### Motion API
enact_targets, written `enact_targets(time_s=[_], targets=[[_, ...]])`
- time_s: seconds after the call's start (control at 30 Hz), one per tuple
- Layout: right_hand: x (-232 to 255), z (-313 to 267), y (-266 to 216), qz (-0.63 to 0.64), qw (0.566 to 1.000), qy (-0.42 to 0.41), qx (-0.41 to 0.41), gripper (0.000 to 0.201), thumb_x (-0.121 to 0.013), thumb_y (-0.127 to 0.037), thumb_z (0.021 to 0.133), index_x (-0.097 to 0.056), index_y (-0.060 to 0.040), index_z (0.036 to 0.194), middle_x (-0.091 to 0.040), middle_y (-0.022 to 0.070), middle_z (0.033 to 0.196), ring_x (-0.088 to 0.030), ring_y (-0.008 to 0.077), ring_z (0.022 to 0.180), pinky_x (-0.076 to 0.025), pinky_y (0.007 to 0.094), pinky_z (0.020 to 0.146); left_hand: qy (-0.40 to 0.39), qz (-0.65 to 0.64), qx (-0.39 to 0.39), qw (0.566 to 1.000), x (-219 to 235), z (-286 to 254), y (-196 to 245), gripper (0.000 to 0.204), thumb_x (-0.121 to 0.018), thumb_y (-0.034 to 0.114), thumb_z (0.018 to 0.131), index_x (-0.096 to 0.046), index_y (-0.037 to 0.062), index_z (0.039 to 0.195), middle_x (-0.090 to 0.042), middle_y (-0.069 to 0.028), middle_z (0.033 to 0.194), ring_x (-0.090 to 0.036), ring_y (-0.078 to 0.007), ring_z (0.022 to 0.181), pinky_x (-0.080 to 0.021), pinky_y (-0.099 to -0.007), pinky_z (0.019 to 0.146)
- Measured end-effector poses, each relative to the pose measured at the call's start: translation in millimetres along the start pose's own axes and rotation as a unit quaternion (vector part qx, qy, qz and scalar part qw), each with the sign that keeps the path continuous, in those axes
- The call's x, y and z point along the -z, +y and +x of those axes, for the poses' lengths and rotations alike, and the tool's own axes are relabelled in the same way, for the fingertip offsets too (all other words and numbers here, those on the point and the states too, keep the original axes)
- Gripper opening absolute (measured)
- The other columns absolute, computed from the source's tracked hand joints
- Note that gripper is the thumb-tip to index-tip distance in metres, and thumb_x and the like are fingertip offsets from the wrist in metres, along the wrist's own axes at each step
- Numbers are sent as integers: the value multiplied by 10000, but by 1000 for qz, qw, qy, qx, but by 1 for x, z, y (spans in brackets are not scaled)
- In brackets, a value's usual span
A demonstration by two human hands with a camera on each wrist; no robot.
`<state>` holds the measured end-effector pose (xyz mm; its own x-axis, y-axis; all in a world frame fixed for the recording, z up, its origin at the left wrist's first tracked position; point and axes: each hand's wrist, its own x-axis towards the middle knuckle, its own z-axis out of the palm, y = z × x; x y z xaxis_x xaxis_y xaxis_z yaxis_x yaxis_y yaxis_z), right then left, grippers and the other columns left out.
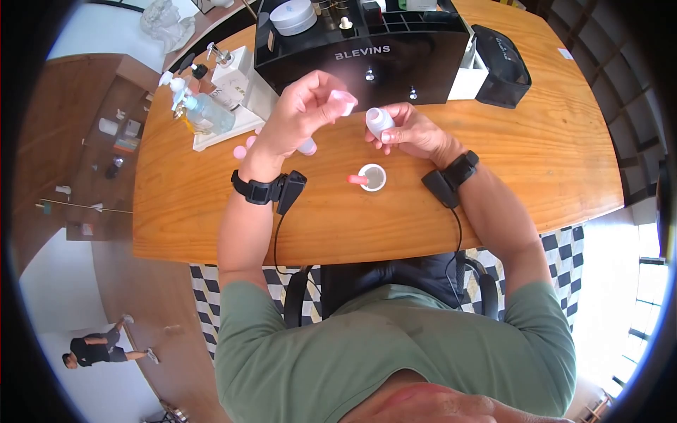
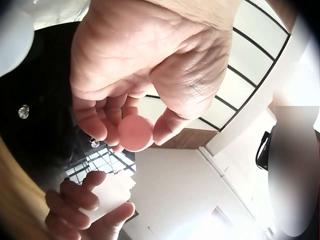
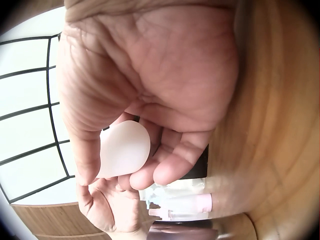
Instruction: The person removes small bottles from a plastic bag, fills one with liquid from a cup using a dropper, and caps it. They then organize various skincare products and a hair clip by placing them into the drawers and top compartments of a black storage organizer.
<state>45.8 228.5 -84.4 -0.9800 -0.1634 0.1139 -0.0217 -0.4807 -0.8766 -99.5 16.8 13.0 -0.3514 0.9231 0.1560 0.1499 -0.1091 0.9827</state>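
Note:
My left hand [image 1: 305, 109] pinches a pink round cap [image 1: 343, 103] between thumb and fingertips, raised above the table. In the left wrist view the flat end of the cap faces the camera. Just to the right, my right hand [image 1: 419, 134] grips a small pale bottle [image 1: 379, 121], its uncapped mouth tipped up toward the head camera. The bottle's rounded base shows in the right wrist view. Cap and bottle are apart, a short gap between them. Below the hands a small white jar [image 1: 373, 178] stands on the table with a pink stick [image 1: 357, 180] leaning out of it.
Behind the hands stands a black organizer [image 1: 331, 67] with drawers. Pump bottles [image 1: 210, 113] sit on a white tray at the left, near several pink caps [image 1: 240, 152] and a pink-ended bottle [image 1: 308, 147]. A black case [image 1: 502, 67] lies right. A person [image 1: 95, 350] walks at far left.

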Motion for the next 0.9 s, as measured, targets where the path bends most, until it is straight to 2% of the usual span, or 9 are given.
enact_targets(time_s=[0.07, 0.17, 0.2, 0.23, 0.33, 0.47, 0.57, 0.73, 0.9], targets=[[4, 0, 1, 12, 1000, -8, 7, 356, -867, -192, 853, -715, -36, 1135, -748, 91, 1028, -707, 138, 886, -577, 259, 713, 14, 28, 15, 999, -4, -6, 8, 243, -757, 88, 928, -611, 31, 1114, -721, -96, 1125, -645, -102, 972, -554, -254, 797], [5, 2, 1, 23, 1000, -10, 16, 360, -869, -201, 850, -717, -38, 1132, -736, 76, 1013, -685, 138, 877, -563, 260, 711, 24, 89, 34, 995, 0, -16, -6, 244, -764, 74, 925, -609, 30, 1108, -727, -107, 1153, -657, -107, 957, -563, -252, 754], [3, 1, 0, 22, 1000, -8, 12, 362, -870, -203, 848, -717, -39, 1133, -725, 61, 991, -667, 133, 860, -552, 261, 706, 21, 98, 47, 994, -1, -20, -8, 331, -773, 64, 926, -612, 1, 1209, -721, -122, 1198, -674, -130, 1011, -574, -268, 817], [1, 1, -1, 24, 1000, -6, 11, 362, -870, -203, 848, -717, -39, 1133, -725, 61, 991, -667, 133, 860, -552, 261, 706, 20, 97, 50, 994, -2, -25, -12, 331, -773, 64, 926, -612, 1, 1209, -721, -122, 1198, -674, -130, 1011, -574, -268, 817], [0, 0, 0, 7, 1000, 15, 14, 366, -880, -191, 834, -722, -37, 1127, -686, 21, 931, -608, 110, 802, -507, 253, 682, 49, 140, 35, 988, -4, -41, -31, 465, -756, 104, 956, -586, -17, 1372, -738, -108, 1193, -707, -150, 1056, -582, -305, 900], [2, 2, 2, -11, 1000, 15, 17, 360, -891, -178, 818, -730, -34, 1105, -658, -6, 901, -555, 84, 766, -457, 243, 659, 24, 225, 91, 970, -16, -50, -33, 312, -750, 107, 955, -695, 14, 1247, -757, -90, 1147, -724, -178, 1082, -572, -312, 946], [1, 3, 2, -19, 1000, 16, 16, 365, -902, -185, 806, -735, -35, 1095, -656, -15, 903, -544, 76, 766, -446, 242, 662, -22, 240, 60, 969, -16, -54, -43, 340, -738, 60, 955, -675, 17, 1287, -729, -84, 1234, -705, -156, 1105, -567, -308, 971], [2, 4, 5, -30, 999, 7, 13, 413, -927, -206, 777, -737, -26, 1096, -661, -33, 924, -554, 70, 803, -451, 240, 736, -27, 242, 94, 965, -18, -61, -47, 371, -707, -28, 930, -665, 8, 1297, -746, -88, 1175, -712, -168, 1081, -570, -308, 961], [1, 6, 9, -44, 999, 22, 24, 462, -928, -188, 777, -723, -16, 1154, -668, -32, 939, -570, 70, 826, -466, 243, 753, -41, 244, 34, 968, -21, -63, -54, 381, -695, -64, 904, -675, 6, 1277, -748, -114, 1160, -721, -174, 1048, -574, -310, 950]])
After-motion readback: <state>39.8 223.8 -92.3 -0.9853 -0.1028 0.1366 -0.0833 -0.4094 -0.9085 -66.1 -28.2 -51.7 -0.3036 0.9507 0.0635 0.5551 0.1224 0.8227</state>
